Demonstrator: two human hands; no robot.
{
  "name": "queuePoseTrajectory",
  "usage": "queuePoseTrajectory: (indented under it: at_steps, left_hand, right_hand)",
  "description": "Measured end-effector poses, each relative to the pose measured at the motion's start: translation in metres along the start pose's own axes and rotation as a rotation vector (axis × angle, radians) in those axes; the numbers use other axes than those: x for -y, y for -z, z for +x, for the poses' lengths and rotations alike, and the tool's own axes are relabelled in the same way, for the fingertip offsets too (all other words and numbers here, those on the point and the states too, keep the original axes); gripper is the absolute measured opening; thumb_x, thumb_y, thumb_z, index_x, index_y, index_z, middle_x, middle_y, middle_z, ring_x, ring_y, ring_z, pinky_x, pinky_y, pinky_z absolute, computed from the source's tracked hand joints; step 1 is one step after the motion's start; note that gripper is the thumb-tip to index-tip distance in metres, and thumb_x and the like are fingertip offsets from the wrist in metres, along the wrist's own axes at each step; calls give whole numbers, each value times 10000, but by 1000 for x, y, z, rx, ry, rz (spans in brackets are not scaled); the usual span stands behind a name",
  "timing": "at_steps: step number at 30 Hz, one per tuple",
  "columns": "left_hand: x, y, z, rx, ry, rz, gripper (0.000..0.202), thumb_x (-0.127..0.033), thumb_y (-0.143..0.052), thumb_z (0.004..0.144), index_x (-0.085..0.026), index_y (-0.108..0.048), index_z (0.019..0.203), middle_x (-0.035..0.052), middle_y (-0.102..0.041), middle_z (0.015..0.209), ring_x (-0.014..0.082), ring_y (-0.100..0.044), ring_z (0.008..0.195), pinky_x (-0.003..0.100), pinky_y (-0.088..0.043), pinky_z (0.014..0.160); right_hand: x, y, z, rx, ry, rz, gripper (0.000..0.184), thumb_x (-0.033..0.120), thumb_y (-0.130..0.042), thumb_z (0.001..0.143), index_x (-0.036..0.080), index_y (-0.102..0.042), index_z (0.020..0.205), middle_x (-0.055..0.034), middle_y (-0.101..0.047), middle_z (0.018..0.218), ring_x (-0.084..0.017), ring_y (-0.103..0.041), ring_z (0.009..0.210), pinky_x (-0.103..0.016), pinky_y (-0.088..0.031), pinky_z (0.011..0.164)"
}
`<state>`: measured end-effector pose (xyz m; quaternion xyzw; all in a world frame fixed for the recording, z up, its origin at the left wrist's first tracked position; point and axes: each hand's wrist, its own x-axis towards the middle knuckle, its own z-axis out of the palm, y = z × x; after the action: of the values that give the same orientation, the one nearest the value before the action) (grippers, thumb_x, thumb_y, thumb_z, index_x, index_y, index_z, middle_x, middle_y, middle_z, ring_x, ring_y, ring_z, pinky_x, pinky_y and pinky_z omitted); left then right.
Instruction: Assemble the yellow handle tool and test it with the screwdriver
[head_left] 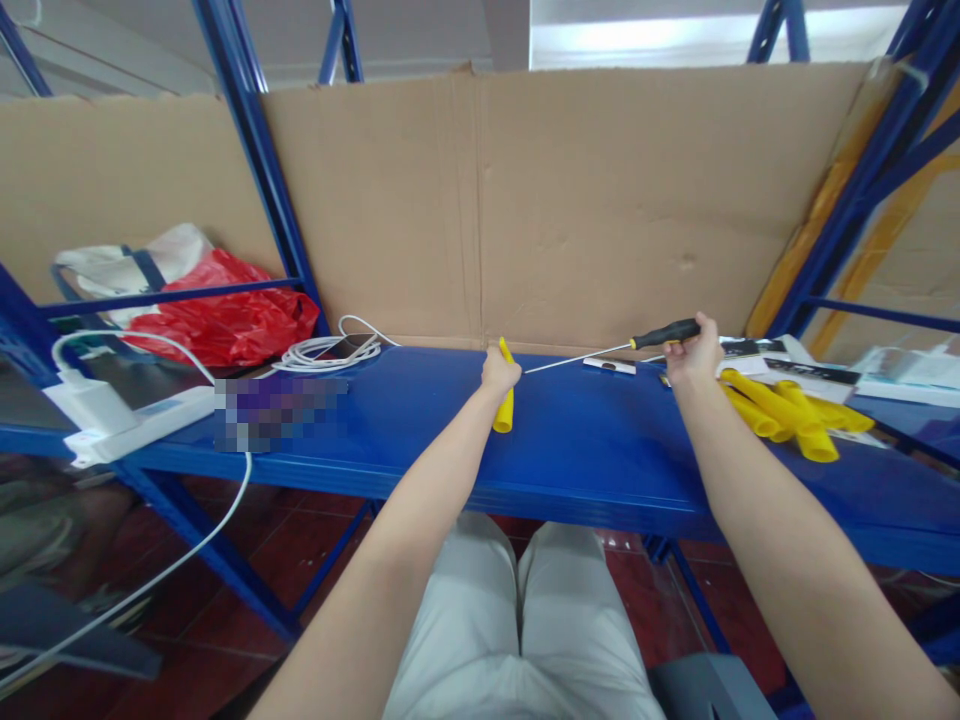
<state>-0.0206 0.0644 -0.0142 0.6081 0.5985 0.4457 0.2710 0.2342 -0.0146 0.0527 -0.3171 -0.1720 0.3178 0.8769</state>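
Observation:
My left hand [500, 370] is closed around a yellow tube [504, 414], which stands roughly upright over the blue shelf top [420, 415]. My right hand [694, 352] grips a long-shafted screwdriver [660, 335] by its black and yellow handle. Its thin metal shaft points left and slightly down, with the tip close to my left hand. Whether the tip touches the hand or the tube I cannot tell. Several more yellow tubes [799, 418] lie in a pile just right of my right wrist.
Cardboard [600, 200] stands along the back. To the left are a red plastic bag [225, 310], a coiled white cable [326, 352] and a white power strip [161, 420]. A small flat black-and-white piece [610, 366] lies under the screwdriver. Blue posts [259, 150] rise at both sides.

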Motion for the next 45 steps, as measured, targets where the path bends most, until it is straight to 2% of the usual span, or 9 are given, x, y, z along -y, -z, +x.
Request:
queuePoseTrajectory:
  at_steps: [7,14,18,23,26,29,34,40,45]
  left_hand:
    - [-14,7,-16,-67,28,16,447,-70,-629,747,-176,-551,1174,98,-688,1120,220,-651,1057,269,-491,826]
    - [-22,12,-27,-38,32,41,498,-1,-584,750,-132,-568,1229,129,-621,1271,208,-610,1153,229,-470,888]
    - [-24,12,-30,-3,12,74,523,13,-580,751,-119,-579,1257,135,-610,1296,213,-607,1162,229,-469,896]
    - [-23,10,-31,29,-15,94,551,32,-596,725,-128,-598,1252,127,-624,1285,207,-608,1159,224,-468,891]
    - [-23,9,-34,97,-29,102,568,44,-588,724,-105,-582,1272,143,-620,1288,216,-623,1130,241,-475,887]
    - [-22,8,-38,145,-33,124,568,42,-600,718,-89,-579,1270,161,-620,1284,235,-631,1108,262,-484,880]
    - [-19,7,-38,138,-47,139,543,42,-609,711,-88,-597,1238,160,-627,1275,241,-627,1113,262,-484,881]
    - [-11,3,-29,111,-44,161,473,1,-622,736,-113,-614,1194,134,-639,1263,220,-622,1117,256,-478,891]
    - [-7,3,-24,100,-39,198,391,-92,-650,778,-133,-627,1166,125,-652,1243,213,-635,1087,256,-485,874]
  right_hand:
    - [-13,2,7,37,3,-78,289,228,-542,867,222,-331,670,110,-225,480,-55,-266,343,-158,-314,320]
    - [-13,3,7,-46,-99,-198,234,215,-517,879,217,-357,709,111,-249,471,-51,-270,337,-141,-322,318]
    - [-14,9,8,-68,-192,-447,211,249,-525,885,215,-387,729,103,-298,466,-58,-297,345,-158,-348,335]
    - [-20,21,10,11,-240,-830,150,284,-529,875,198,-460,773,78,-353,451,-77,-337,362,-179,-358,357]
    - [-25,29,13,69,-243,-1078,156,315,-513,885,180,-508,807,52,-397,451,-89,-350,364,-193,-339,362]
    - [-30,35,18,144,-195,-1366,264,371,-473,906,141,-569,820,10,-443,457,-105,-374,368,-222,-344,378]
    - [-32,37,25,234,-136,-1784,503,462,-361,935,79,-665,819,-89,-532,507,-189,-525,477,-293,-430,478]
    - [-27,30,17,310,-94,-1989,556,478,-326,938,65,-699,935,-149,-627,636,-261,-648,668,-333,-500,637]
    - [-20,22,8,350,-46,-2072,469,403,-402,924,52,-684,1055,-176,-674,763,-275,-680,805,-348,-517,742]
